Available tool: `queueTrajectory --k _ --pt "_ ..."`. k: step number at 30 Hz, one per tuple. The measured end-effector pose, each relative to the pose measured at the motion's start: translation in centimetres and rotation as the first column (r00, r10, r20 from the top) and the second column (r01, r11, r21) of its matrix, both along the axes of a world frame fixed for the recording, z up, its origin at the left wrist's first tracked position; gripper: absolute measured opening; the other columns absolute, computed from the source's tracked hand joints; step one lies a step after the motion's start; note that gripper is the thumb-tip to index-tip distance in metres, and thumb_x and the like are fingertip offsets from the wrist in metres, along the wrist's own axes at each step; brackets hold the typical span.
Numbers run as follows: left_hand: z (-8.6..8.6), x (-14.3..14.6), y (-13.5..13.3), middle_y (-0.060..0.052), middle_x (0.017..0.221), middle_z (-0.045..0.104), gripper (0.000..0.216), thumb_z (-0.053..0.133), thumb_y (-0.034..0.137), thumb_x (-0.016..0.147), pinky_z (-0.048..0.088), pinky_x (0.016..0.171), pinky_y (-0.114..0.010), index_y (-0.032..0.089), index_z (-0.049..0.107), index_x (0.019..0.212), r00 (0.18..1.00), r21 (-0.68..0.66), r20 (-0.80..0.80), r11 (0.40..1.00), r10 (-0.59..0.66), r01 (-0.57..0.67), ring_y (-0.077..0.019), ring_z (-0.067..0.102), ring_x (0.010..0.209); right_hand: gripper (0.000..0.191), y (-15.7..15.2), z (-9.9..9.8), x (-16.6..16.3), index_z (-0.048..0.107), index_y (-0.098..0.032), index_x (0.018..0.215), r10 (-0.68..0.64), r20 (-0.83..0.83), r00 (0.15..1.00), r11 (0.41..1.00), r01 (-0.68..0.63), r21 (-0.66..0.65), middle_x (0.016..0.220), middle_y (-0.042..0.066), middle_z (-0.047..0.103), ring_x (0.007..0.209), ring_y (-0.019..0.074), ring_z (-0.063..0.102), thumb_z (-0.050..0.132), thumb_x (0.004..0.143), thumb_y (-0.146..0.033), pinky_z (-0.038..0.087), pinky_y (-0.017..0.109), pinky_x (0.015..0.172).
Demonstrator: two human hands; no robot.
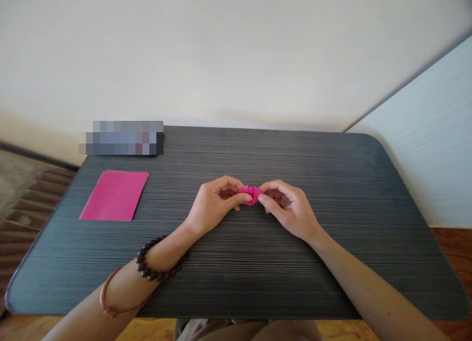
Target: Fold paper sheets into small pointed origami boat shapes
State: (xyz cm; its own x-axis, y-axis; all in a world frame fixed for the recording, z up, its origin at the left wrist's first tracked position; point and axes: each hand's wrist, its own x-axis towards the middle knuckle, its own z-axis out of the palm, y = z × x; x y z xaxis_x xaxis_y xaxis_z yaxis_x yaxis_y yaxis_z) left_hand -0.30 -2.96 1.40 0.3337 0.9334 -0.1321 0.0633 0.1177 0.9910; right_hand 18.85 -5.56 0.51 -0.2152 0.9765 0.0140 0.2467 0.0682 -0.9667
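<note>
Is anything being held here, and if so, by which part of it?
Yes: a small folded pink paper, gripped at its opposite ends, the left hand on one side and the right hand on the other.

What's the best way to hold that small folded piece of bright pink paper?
Probably by its two ends, coming from both sides: the small, folded, bright pink paper stretches sideways, and the left hand and right hand pinch those ends, leaving the middle uncovered.
</note>
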Motion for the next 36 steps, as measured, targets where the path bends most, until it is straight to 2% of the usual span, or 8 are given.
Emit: queueTrajectory --k 3,6,9,12,20,25,32,36 --pt "0.2 0.1 0.0 -0.001 0.073 0.066 0.023 0.076 0.027 0.069 0.051 0.060 -0.025 0.013 0.059 0.077 0.999 -0.041 0.020 0.999 -0.025 0.026 -0.0099 0.059 0.058 0.018 0.1 -0.2 0.0 0.062 -0.019 0.091 -0.024 -0.015 1.000 1.000 0.023 -0.020 0.062 -0.002 0.055 0.054 0.0102 0.049 0.061 0.083 -0.036 0.039 0.024 0.050" --pt "0.1 0.0 0.0 -0.002 0.081 0.068 0.029 0.078 0.028 0.066 0.053 0.072 -0.029 0.014 0.061 0.085 0.996 -0.057 -0.004 0.995 -0.085 0.085 -0.0142 0.064 0.072 0.018 0.2 -0.4 -0.1 0.063 -0.019 0.090 -0.058 -0.021 0.998 0.998 0.057 -0.024 0.063 -0.001 0.056 0.053 0.0101 0.048 0.060 0.083 -0.036 0.039 0.025 0.049" --pt "-0.1 -0.1 -0.1 -0.003 0.086 0.070 0.031 0.075 0.030 0.070 0.052 0.075 -0.030 0.015 0.062 0.093 0.989 -0.063 -0.077 0.991 -0.126 0.122 -0.0162 0.065 0.078 0.015 0.2 -0.2 -0.1 0.064 -0.021 0.086 -0.061 -0.011 0.998 0.998 0.061 0.029 0.088 0.005 0.059 0.065 0.0116 0.052 0.060 0.083 -0.034 0.042 0.024 0.051" --pt "0.1 -0.1 -0.2 -0.003 0.081 0.069 0.027 0.072 0.030 0.073 0.051 0.070 -0.028 0.015 0.061 0.092 0.982 -0.075 -0.121 0.988 -0.146 0.138 -0.0148 0.064 0.073 0.013 0.2 0.1 -0.3 0.065 -0.021 0.083 -0.045 0.000 0.999 0.996 0.045 0.072 0.106 0.006 0.052 0.077 0.0133 0.054 0.062 0.082 -0.033 0.044 0.024 0.054" --pt "0.3 -0.2 -0.2 -0.002 0.077 0.068 0.028 0.070 0.037 0.074 0.048 0.062 -0.024 0.016 0.065 0.092 0.936 -0.022 -0.235 0.964 -0.262 0.265 -0.0138 0.062 0.067 0.013 0.0 0.3 -0.4 0.065 -0.020 0.085 -0.027 0.011 1.000 0.996 0.026 0.085 0.097 0.005 0.054 0.073 0.0119 0.053 0.058 0.085 -0.032 0.043 0.023 0.052" --pt "0.3 -0.3 -0.2 0.000 0.079 0.067 0.024 0.067 0.036 0.077 0.046 0.063 -0.022 0.016 0.065 0.091 0.921 -0.003 -0.293 0.963 -0.257 0.268 -0.0116 0.058 0.067 0.011 0.0 0.2 -0.4 0.065 -0.020 0.083 -0.025 -0.002 1.000 0.994 0.025 0.108 0.094 0.003 0.054 0.071 0.0109 0.053 0.059 0.085 -0.029 0.042 0.024 0.055" --pt "1.0 -0.2 0.0 0.005 0.058 0.054 0.025 0.061 0.036 0.081 0.032 0.050 -0.020 0.015 0.065 0.070 0.865 -0.003 -0.391 0.941 -0.313 0.339 -0.0079 0.045 0.055 0.008 -0.1 0.1 -0.5 0.065 -0.021 0.082 0.010 -0.056 0.998 0.996 -0.004 0.094 0.094 0.002 0.053 0.067 0.0086 0.051 0.062 0.083 -0.029 0.040 0.024 0.053" --pt "1.3 -0.2 0.1 0.005 0.057 0.052 0.023 0.063 0.031 0.079 0.033 0.054 -0.020 0.014 0.064 0.063 0.868 0.082 -0.391 0.928 -0.305 0.363 -0.0077 0.044 0.056 0.008 0.0 0.3 -0.5 0.065 -0.021 0.080 0.008 -0.069 0.998 0.997 -0.002 0.081 0.091 0.001 0.054 0.071 0.0095 0.052 0.062 0.083 -0.028 0.040 0.025 0.057"
